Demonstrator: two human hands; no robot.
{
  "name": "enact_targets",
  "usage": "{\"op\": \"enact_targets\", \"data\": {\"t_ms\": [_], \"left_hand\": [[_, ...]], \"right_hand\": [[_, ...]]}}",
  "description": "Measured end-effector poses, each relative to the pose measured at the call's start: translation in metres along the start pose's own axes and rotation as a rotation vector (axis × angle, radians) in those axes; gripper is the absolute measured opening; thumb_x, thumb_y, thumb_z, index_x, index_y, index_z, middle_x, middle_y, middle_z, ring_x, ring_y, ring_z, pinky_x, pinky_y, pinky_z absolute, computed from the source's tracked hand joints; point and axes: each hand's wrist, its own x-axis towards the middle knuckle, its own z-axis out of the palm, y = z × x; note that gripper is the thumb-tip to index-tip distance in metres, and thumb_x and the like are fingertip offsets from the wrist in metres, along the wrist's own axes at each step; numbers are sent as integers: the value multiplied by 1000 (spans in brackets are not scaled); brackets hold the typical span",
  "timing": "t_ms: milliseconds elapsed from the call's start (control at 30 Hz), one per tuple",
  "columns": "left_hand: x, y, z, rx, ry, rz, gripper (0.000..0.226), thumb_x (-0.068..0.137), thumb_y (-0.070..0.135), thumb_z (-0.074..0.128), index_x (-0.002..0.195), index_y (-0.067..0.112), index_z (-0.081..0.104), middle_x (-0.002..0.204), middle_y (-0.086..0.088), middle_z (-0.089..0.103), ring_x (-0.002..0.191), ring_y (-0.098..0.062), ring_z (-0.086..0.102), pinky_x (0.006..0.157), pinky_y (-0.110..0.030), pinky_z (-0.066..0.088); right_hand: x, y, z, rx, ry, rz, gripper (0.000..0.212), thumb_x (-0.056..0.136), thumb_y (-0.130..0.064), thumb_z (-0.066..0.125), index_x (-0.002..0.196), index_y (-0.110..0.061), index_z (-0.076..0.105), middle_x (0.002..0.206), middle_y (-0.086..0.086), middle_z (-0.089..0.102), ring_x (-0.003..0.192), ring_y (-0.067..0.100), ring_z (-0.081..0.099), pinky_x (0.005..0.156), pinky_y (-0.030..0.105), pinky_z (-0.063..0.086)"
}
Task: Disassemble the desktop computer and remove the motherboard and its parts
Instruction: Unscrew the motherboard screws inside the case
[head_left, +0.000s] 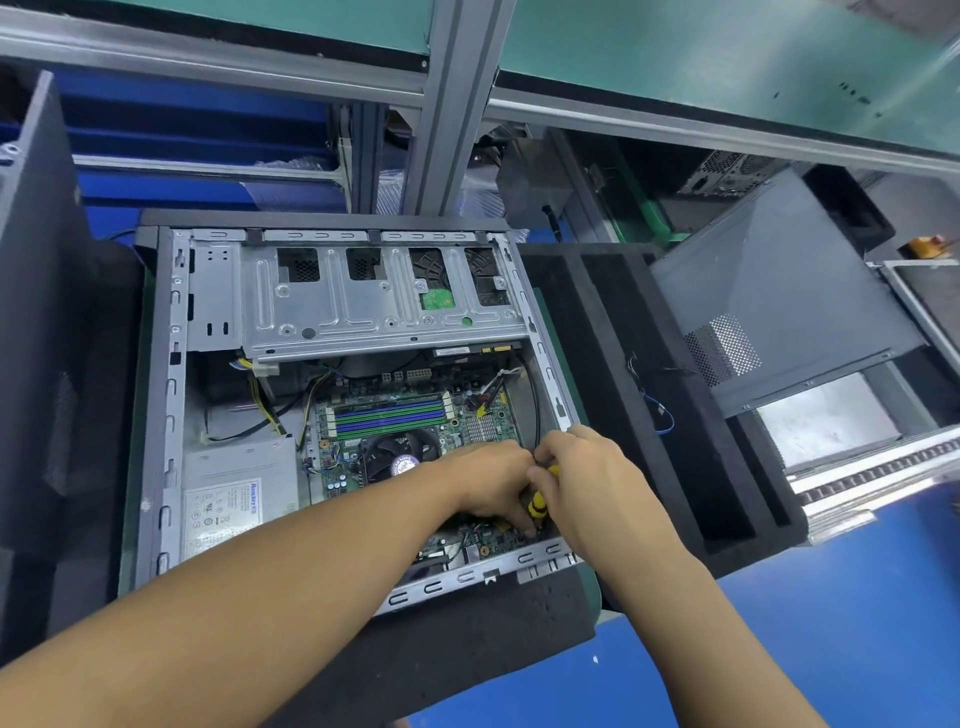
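The right hand (576, 478) is wrapped round the yellow-and-black handle of a screwdriver (537, 504), which points down into the lower-right corner of the case; the left hand (488, 483) lies touching it on the left, its fingers curled down toward the tool's tip, though whether they pinch the shaft, a screw or only steady against the board cannot be told, since the tip is hidden; beneath both hands lies the motherboard (332, 460), seated in the open computer case (171, 395) at the centre of the frame, with its cooler fan (397, 457) and memory slots (389, 415) in place and cables plugged in along its upper edge; left of it sits the power supply (234, 493), above it the metal drive cage (363, 301); a grey side panel (779, 291) leans at right beyond a black foam tray (649, 415); the step in hand looks to be loosening a mounting screw at the board's near right corner, early in the removal; the next move probably calls for keeping the tip square in the screw head, catching the freed screw, then going on to the other screws and the cables before any lifting.
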Motion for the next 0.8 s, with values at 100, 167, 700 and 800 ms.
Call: {"op": "enact_targets", "data": {"t_ms": [100,167,700,800], "left_hand": [[0,-1,0,4,-17,-1,41,70,51,80,94,22,66,89,0,65,79,-22,60,67,-37,56],[-1,0,0,-42,-22,6,40,71,46,81,99,23,64,93,1,65,82,-22,61,69,-38,57],[-4,1,-4,-52,-10,-27,43,69,40,82,55,25,44,57,12,46,48,-2,40,43,-22,24],[-3,2,-2,-19,-14,-9,37,68,46,81,68,25,51,65,8,54,54,-9,48,44,-24,31]], "right_hand": [[2,2,-1,-29,-31,-43,19,96,-9,51,109,-17,63,114,-2,56,102,20,50,80,33,48],[2,3,-2,-38,-81,-94,31,91,1,48,110,-20,62,113,-4,56,99,17,40,81,28,44],[4,5,5,-57,16,-2,31,92,-47,62,101,-19,54,102,-2,50,96,21,54,71,33,47],[4,7,6,-35,12,-10,22,93,-37,64,100,-18,57,102,-2,49,90,21,57,70,35,50]]}}
